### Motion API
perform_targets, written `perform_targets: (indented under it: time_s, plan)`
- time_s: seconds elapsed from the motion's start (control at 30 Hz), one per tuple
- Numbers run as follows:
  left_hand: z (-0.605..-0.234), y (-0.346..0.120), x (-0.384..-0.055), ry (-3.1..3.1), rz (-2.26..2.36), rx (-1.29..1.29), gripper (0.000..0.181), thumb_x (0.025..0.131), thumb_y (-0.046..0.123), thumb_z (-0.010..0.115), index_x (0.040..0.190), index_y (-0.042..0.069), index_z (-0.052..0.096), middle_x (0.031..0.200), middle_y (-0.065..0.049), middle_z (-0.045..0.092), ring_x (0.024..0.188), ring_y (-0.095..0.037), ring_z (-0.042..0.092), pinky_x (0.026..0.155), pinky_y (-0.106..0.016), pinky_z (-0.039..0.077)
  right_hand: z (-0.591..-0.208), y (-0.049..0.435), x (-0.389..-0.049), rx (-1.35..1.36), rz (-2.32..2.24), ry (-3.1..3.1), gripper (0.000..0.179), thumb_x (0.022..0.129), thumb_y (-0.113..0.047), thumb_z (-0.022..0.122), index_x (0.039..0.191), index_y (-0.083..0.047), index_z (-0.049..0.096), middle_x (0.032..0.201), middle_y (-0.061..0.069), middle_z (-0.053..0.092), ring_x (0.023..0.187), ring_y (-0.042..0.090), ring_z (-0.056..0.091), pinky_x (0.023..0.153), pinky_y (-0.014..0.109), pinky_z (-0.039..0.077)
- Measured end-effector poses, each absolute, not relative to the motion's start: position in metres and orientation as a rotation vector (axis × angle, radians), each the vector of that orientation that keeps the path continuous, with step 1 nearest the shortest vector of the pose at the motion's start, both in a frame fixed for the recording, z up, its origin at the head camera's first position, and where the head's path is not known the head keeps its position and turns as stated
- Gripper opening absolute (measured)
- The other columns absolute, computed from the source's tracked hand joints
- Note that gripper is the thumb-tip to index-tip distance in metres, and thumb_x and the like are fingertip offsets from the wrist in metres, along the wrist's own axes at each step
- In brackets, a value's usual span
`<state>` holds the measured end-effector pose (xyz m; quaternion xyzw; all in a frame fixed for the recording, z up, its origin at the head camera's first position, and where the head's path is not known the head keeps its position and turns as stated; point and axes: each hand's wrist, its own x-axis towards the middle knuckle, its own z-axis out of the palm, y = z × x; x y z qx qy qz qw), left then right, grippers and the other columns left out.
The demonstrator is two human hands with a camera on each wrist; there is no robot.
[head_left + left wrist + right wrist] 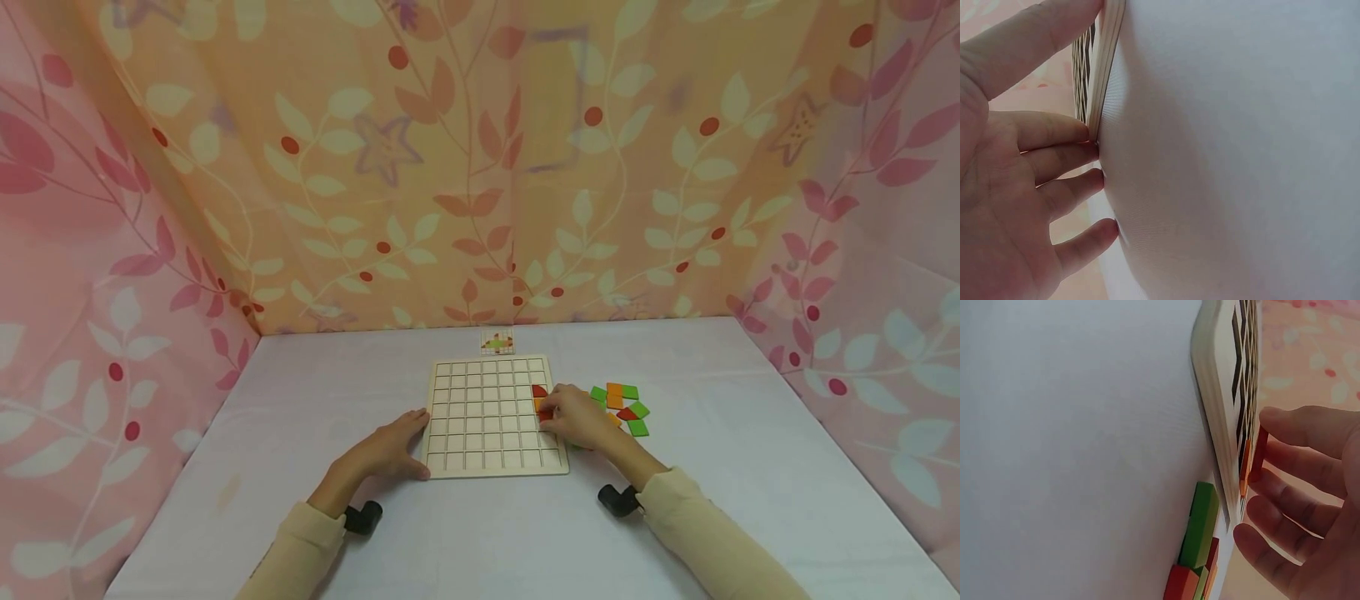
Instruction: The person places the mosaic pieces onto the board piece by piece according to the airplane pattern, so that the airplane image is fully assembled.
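A pale wooden board (482, 417) with a square grid lies flat on the table. My left hand (390, 446) touches its left edge, with thumb and fingers extended, as the left wrist view also shows. Over the right edge column, my right hand (579, 415) pinches a thin red tile (1260, 453) between thumb and fingers. Beside that tile, an orange tile (1245, 467) lies in the grid. A red tile with a curved side (539, 390) sits in the cell farther back. The fingers partly hide the cells under the pinched tile.
Loose green, orange and red tiles (637, 428) lie to the board's right, some behind my right hand. A small picture card (497, 342) with a coloured grid pattern lies behind the board. Patterned curtains (480, 167) enclose the white table (480, 533) at back and sides.
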<state>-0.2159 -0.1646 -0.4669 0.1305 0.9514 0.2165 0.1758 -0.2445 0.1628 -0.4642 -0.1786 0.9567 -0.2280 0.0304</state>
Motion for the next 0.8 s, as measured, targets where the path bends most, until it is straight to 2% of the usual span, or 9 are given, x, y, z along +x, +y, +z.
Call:
perform_targets:
  time_s: [0.2,0.53,0.8]
  plan:
    - [-0.4671,-0.1648,-0.2159,2.687,0.63,0.36,0.098,0.07,0.026,0.087,0.15,0.004,0.035,0.16,-0.013,0.03,0.148,-0.034,0.026,0.117,-0.055,0.027,-0.4656,0.1586,-0.2451,-0.564,-0.657,2.978,0.021,0.08,-0.021,0.08,0.095,-0.008,0.076,0.09,0.002,0.066,0.081,0.015,0.053,0.073,0.031,0.049]
    - [-0.4647,-0.1661,-0.2157,2.684,0.653,0.407,0.098,0.071,0.025,0.086,0.15,0.002,0.034,0.16,-0.015,0.029,0.149,-0.035,0.025,0.117,-0.054,0.027,-0.4656,0.1559,-0.2459,-0.569,-0.618,3.0,0.016,0.078,-0.019,0.08,0.09,-0.009,0.077,0.087,0.001,0.066,0.081,0.016,0.053,0.073,0.031,0.047]
    - [-0.466,-0.1666,-0.2153,2.685,0.665,0.42,0.097,0.071,0.025,0.087,0.15,0.001,0.035,0.159,-0.015,0.03,0.148,-0.035,0.026,0.117,-0.054,0.028,-0.4649,0.1552,-0.2443,-0.553,-0.62,2.988,0.016,0.078,-0.018,0.08,0.091,-0.009,0.078,0.085,0.0,0.064,0.08,0.015,0.051,0.071,0.029,0.045]
